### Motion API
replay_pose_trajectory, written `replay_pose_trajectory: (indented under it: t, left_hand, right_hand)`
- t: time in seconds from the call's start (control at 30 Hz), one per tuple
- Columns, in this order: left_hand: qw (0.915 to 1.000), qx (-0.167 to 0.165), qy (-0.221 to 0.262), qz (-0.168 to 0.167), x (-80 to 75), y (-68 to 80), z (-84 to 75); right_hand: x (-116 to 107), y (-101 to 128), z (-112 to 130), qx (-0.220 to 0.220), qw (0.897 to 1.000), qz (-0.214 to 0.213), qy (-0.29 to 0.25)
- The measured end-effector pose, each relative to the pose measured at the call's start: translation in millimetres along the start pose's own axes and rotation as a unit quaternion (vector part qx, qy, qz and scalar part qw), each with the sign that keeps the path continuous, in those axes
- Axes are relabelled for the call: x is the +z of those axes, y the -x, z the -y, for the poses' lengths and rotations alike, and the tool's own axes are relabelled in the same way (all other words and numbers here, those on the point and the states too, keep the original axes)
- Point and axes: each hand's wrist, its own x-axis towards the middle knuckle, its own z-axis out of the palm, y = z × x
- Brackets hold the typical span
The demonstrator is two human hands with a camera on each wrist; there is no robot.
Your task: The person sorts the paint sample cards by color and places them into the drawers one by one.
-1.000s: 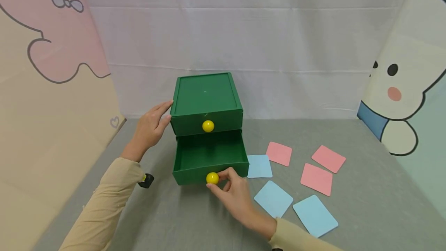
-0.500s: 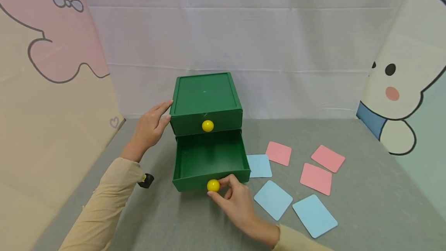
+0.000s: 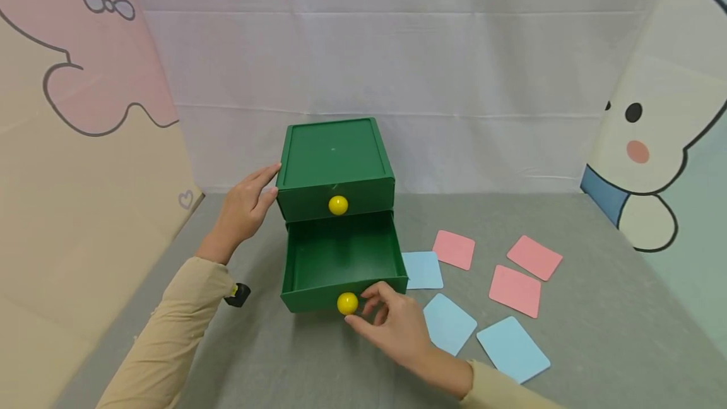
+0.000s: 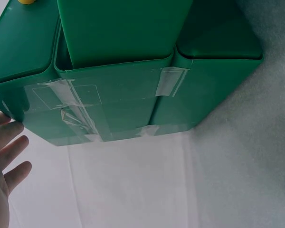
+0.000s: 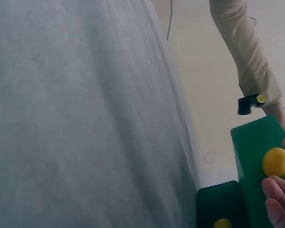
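Observation:
A green drawer cabinet (image 3: 334, 153) with yellow ball knobs stands in front of me. Its pulled-out drawer (image 3: 341, 257) shows a bare green inside. My left hand (image 3: 244, 207) rests its extended fingertips on the cabinet's upper left side; the left wrist view has those fingers (image 4: 10, 151) spread at the corner. Just right of the drawer's yellow knob (image 3: 348, 303) is my right hand (image 3: 400, 327), thumb and fingers loosely bent and parted from the knob. In the right wrist view the fingertips (image 5: 275, 192) lie close beside the knob (image 5: 276, 162). Nothing is in either hand.
Blue cards (image 3: 514, 351) and pink cards (image 3: 515, 291) lie scattered on the grey cloth (image 3: 596, 333) to the right. Clear tape (image 4: 171, 81) joins the cabinet's stacked sections. A white curtain (image 3: 426, 68) hangs behind, with printed cartoon panels (image 3: 653, 144) at both sides.
The drawer has come a little further out toward me. My right hand has let go of its knob and shifted slightly right. The left hand has kept its place.

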Motion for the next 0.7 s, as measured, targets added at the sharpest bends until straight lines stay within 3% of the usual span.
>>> replay_pose_trajectory:
  t: [0.17, 0.3, 0.4, 0.53, 0.6, 0.7]
  left_hand:
    - [1.0, 0.001, -0.001, 0.003, -0.5, -0.1, -1.3]
    - [1.0, 0.002, -0.001, 0.002, -0.3, 0.2, -1.3]
    - [1.0, 0.0, -0.002, 0.002, -0.1, 0.2, -0.9]
    - [1.0, 0.0, 0.001, 0.003, -0.6, -0.3, -1.2]
    - [1.0, 0.001, 0.002, 0.002, -0.8, -0.3, -1.2]
    - [1.0, 0.001, 0.001, 0.002, -1.1, -0.1, -1.2]
  right_hand:
    - [-29.6, 1.8, -11.0, 0.003, 0.997, 0.062, 0.048]
    - [-53.5, 5.2, -27.8, 0.04, 0.988, 0.095, 0.115]
    - [-70.1, 8.2, -43.2, 0.103, 0.976, 0.114, 0.154]
    - [-87.6, 15.3, -62.3, 0.164, 0.951, 0.142, 0.22]
    - [-92.5, 20.0, -69.9, 0.167, 0.941, 0.155, 0.251]
    - [-94.7, 25.9, -77.5, 0.157, 0.935, 0.159, 0.274]
